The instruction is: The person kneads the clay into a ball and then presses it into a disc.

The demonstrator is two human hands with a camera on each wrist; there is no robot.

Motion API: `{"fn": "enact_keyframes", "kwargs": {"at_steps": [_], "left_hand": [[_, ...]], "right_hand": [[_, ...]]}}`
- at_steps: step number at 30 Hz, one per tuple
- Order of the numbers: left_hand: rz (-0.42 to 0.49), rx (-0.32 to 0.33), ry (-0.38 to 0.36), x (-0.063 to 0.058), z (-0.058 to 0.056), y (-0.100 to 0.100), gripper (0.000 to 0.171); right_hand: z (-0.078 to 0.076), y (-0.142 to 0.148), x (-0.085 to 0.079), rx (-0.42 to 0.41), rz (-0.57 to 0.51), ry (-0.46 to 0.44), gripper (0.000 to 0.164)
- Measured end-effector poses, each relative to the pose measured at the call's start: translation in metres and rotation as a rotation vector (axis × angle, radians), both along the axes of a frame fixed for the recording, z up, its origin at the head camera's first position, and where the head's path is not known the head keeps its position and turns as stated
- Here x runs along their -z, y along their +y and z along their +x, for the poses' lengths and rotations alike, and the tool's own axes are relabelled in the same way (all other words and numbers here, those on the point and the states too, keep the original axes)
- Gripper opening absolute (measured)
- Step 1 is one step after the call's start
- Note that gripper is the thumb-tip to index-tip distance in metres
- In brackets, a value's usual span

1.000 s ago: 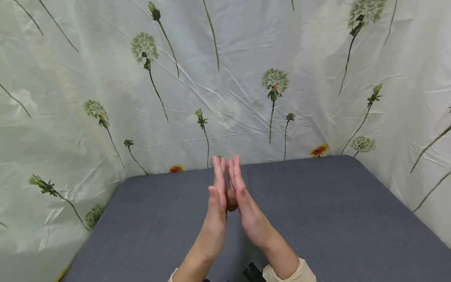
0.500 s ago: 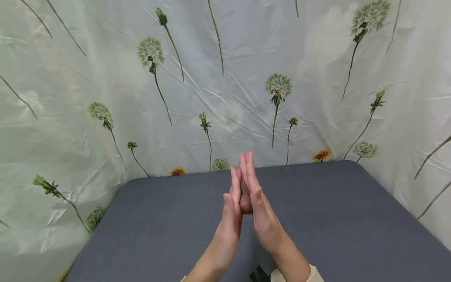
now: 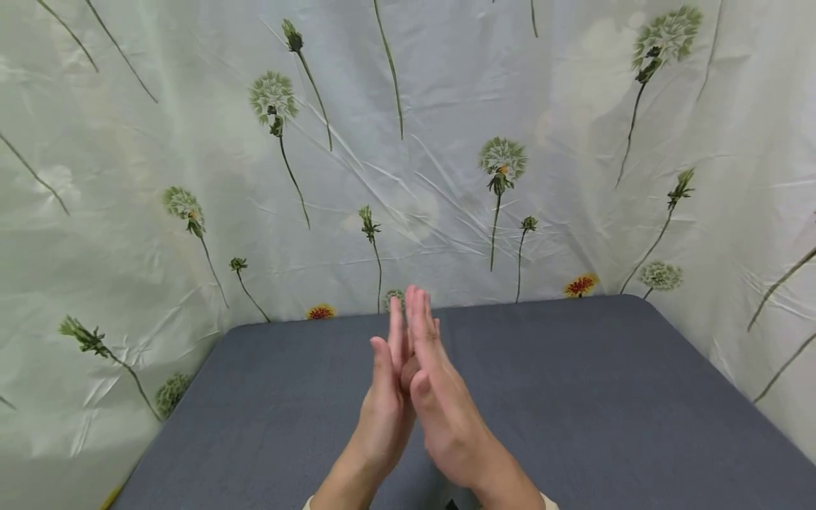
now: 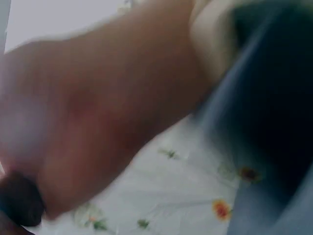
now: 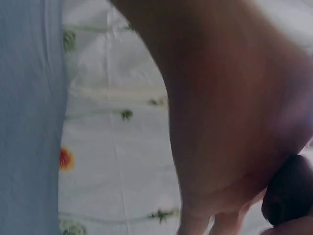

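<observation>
A small brown ball (image 3: 410, 372), perhaps of clay or dough, sits between my two palms above the table, partly hidden by the right hand. My left hand (image 3: 385, 407) presses it from the left, fingers straight and pointing up. From the other side my right hand (image 3: 446, 414) presses with its fingers extended, tips near those of the left. In the left wrist view the ball (image 4: 22, 200) looks like a dark lump at the lower left edge beneath a blurred hand. The right wrist view has the same dark ball (image 5: 288, 191) at the lower right, against the palm.
A grey cloth-covered table (image 3: 574, 382) with rounded far corners lies under the hands. Behind and beside it hangs a pale curtain (image 3: 433, 177) printed with dandelions. A bit of yellow (image 3: 111, 498) shows at the table's left edge.
The hands shifted right, then back left, sliding against each other with the ball between them. The right fingertips rose above the left, then dropped slightly. The head view tilted a little.
</observation>
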State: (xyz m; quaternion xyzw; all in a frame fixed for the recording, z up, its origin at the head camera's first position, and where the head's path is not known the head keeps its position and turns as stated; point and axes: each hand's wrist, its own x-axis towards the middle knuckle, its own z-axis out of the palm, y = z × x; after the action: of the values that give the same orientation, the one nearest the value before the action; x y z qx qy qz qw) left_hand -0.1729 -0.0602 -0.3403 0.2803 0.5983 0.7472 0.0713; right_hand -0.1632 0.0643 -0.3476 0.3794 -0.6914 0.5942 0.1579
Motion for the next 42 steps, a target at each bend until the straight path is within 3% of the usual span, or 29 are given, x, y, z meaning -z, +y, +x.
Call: {"fn": "enact_keyframes", "kwargs": {"at_steps": [3, 7, 11, 16, 22, 27, 30, 36, 39, 42], "left_hand": [[-0.04, -0.006, 0.048, -0.001, 0.003, 0.003, 0.068], [-0.021, -0.112, 0.098, -0.012, 0.005, -0.011, 0.065], [-0.002, -0.194, 0.096, -0.022, 0.002, -0.027, 0.064], [-0.028, -0.212, 0.023, -0.02, -0.007, -0.029, 0.063], [-0.06, -0.161, -0.01, -0.004, -0.015, -0.007, 0.065], [-0.075, -0.027, 0.026, 0.008, -0.007, 0.018, 0.066], [-0.066, -0.001, 0.076, 0.007, -0.001, 0.021, 0.065], [-0.034, -0.113, 0.122, -0.002, -0.003, -0.002, 0.065], [-0.005, -0.18, 0.074, -0.003, -0.01, -0.014, 0.065], [0.036, -0.205, 0.004, -0.001, -0.018, -0.022, 0.066]], "right_hand": [[-0.01, 0.004, 0.004, -0.076, -0.065, -0.102, 0.059], [-0.011, -0.009, 0.01, -0.158, -0.047, -0.167, 0.058], [0.001, -0.024, 0.014, -0.176, 0.011, -0.123, 0.06], [0.011, -0.024, 0.014, -0.152, 0.018, -0.037, 0.061], [0.01, -0.007, 0.012, -0.044, -0.005, 0.025, 0.06], [0.001, 0.015, 0.008, -0.004, -0.068, -0.083, 0.056], [-0.004, 0.02, 0.006, -0.03, -0.076, -0.175, 0.056], [-0.008, -0.003, 0.012, -0.093, -0.017, -0.221, 0.058], [-0.003, -0.015, 0.014, -0.09, 0.035, -0.196, 0.057], [0.002, -0.022, 0.014, -0.079, 0.074, -0.121, 0.058]]}}
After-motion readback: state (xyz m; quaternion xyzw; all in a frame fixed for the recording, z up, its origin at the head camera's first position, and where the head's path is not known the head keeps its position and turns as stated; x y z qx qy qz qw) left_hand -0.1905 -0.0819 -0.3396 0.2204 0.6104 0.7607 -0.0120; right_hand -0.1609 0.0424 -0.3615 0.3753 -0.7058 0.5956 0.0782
